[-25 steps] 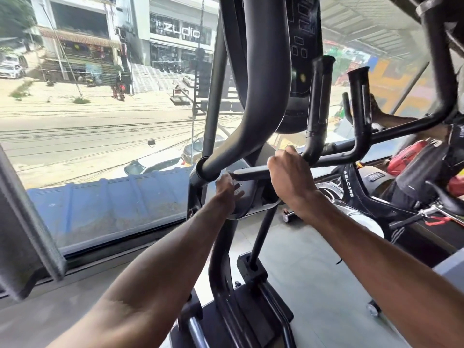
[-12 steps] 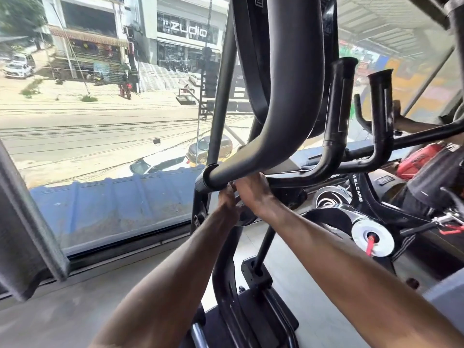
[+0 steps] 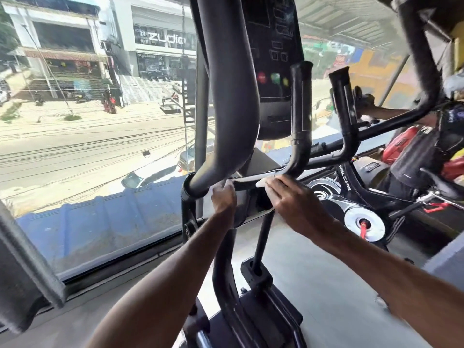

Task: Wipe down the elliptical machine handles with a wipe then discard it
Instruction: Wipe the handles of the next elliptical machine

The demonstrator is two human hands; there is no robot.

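- My left hand: fingers curled round the handlebar, at its left end.
- My right hand: fingers together, gripping the white wipe against the handlebar's middle.
- I log the console above the handlebar, farther off.

White wipe on the inner handle
Crumpled, it sits pinched under the right hand against the black handle's low horizontal run, which bends upright to a capped end beside the thicker swing handle.
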